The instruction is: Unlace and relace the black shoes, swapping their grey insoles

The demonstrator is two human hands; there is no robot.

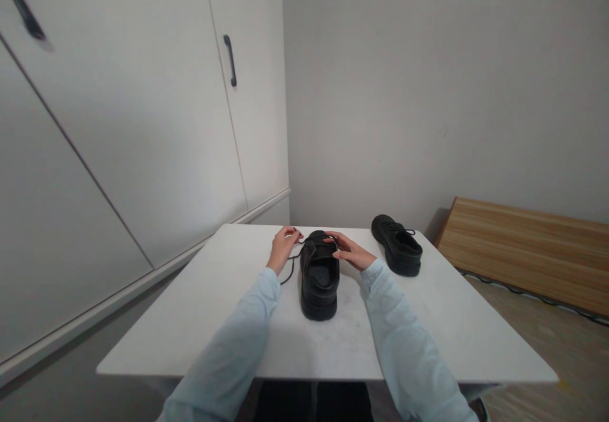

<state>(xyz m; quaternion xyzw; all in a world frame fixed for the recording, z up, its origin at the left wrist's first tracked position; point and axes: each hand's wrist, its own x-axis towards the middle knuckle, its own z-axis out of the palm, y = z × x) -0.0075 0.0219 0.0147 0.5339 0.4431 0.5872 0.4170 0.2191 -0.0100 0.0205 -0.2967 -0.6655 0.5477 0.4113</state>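
Observation:
A black lace-up shoe (320,304) stands upright on the white table (228,301), heel toward me and toe pointing away. At its left, my left hand (284,246) is closed in a pinch on a black shoelace (291,274), whose loose part trails down onto the tabletop. My right hand (353,252) grips the right side of the shoe's upper near the lacing, thumb and fingers apart around the edge. The exact fingertip contact is too small to make out. Farther right, a second black shoe (402,250) with laces rests near the table's back right corner.
White cabinet doors (143,124) with dark handles (229,60) rise on the left. A grey wall (428,92) stands behind the table. On the right, a wood-grain panel (523,250) leans by the wall, with a dark cable (533,296) along its lower edge.

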